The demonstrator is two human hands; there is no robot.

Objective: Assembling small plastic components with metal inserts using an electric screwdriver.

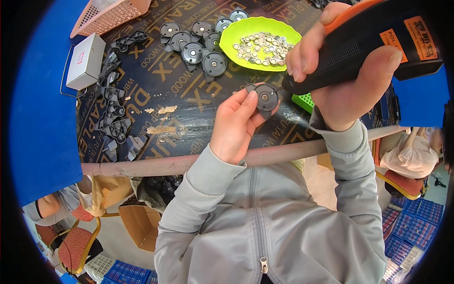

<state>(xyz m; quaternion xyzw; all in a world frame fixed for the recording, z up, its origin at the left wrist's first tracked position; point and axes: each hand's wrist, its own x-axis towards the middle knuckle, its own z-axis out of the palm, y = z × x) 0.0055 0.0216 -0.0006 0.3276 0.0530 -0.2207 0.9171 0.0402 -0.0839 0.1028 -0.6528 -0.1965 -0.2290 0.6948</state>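
Note:
My left hand (232, 128) pinches a dark grey round plastic part (268, 98) with pointed tabs and a metal centre, just above the table's near side. In my right hand (338, 97) is a black and orange electric screwdriver (347, 57), its nose pointing left toward the part. Whether the tip touches the part I cannot tell. Past the hands, a lime-green bowl (269, 24) holds many small round metal pieces (265, 47). Several similar dark grey round parts (192, 52) lie left of the bowl. Beneath my right hand, a bright green perforated piece (303, 102) is partly hidden.
Black angular plastic pieces (112, 102) lie in a row along the table's left. Beside them stand a white box (86, 61) and a pink basket (111, 16). The table's rounded front edge (189, 164) runs before me. Other people sit at both sides.

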